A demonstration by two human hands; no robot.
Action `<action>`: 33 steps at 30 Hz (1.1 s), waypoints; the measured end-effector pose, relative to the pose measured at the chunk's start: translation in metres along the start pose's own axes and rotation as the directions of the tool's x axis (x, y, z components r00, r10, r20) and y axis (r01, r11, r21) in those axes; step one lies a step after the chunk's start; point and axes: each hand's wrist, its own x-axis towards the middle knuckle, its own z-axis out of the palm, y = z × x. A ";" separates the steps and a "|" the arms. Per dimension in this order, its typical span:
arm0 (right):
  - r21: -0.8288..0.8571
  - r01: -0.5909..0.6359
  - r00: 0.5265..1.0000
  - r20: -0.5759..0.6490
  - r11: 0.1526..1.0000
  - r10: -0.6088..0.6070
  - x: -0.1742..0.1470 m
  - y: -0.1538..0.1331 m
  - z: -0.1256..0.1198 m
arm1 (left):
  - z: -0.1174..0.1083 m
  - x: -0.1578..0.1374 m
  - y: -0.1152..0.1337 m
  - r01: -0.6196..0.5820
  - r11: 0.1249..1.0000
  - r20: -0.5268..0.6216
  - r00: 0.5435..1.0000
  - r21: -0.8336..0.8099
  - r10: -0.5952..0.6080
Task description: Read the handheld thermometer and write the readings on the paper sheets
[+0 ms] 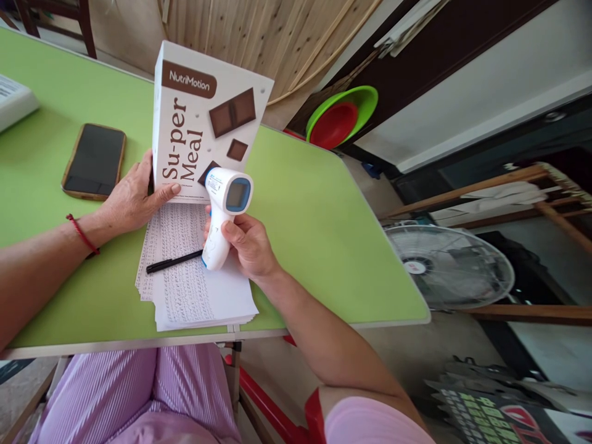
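Observation:
My left hand (132, 194) grips the lower left corner of a white NutriMotion Su-per Meal box (198, 132), thumb on its front; the box stands upright, tilted a little. Wrapped round the handle of a white and blue infrared thermometer (217, 231) is my right hand (252, 243). The thermometer's screen looks dark and faces me, and its head overlaps the box's lower right part. Beneath lie stacked sheets of handwritten paper (185, 296) with a black pen (173, 261) across them; the pen's right end is hidden behind the thermometer.
A smartphone (95, 157) lies left of the box on the green table (314, 246). At the far left edge is a white object (16, 102), partly cut off. Beyond the table's right edge are green and red basins (342, 117) and a fan (448, 265).

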 end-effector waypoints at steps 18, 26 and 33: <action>0.015 0.009 1.000 0.009 1.000 -0.009 0.000 0.002 -0.001 | -0.001 0.001 -0.001 -0.040 0.999 0.015 0.999 -0.018 0.040; 0.002 0.008 1.000 -0.008 1.000 -0.008 -0.001 -0.001 0.000 | 0.000 0.001 -0.002 -0.053 0.998 0.013 0.998 -0.020 0.054; -0.001 0.003 1.000 -0.024 1.000 -0.003 0.000 -0.006 0.000 | 0.000 0.001 -0.002 -0.050 0.999 0.002 0.999 -0.017 0.051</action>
